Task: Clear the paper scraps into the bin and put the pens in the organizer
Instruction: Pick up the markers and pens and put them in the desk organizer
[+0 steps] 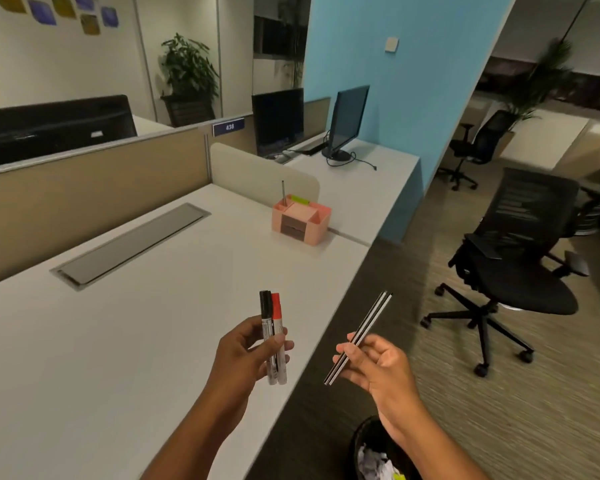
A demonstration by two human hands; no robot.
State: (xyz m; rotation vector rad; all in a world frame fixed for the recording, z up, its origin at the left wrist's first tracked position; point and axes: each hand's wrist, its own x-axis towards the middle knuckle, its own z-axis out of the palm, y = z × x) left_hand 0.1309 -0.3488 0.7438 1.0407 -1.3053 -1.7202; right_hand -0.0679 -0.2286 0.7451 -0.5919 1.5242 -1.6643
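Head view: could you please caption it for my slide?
Left hand holds two markers, right hand slim pens; pink plastic organizer waits.

Left hand [246, 348] and right hand [371, 362] raised (both gripping).

Long grey metal cable-tray lid [132, 243] set flush in white desk [84, 341], at 10 o'clock. Two black flat monitors [347, 121] at 12 o'clock. Black mesh swivel chair [520, 258] on striped carpet [499, 410], at 3 o'clock.

bin [364, 441] cut by bottom edge | scraps [374, 462] partly hidden, perhaps paper
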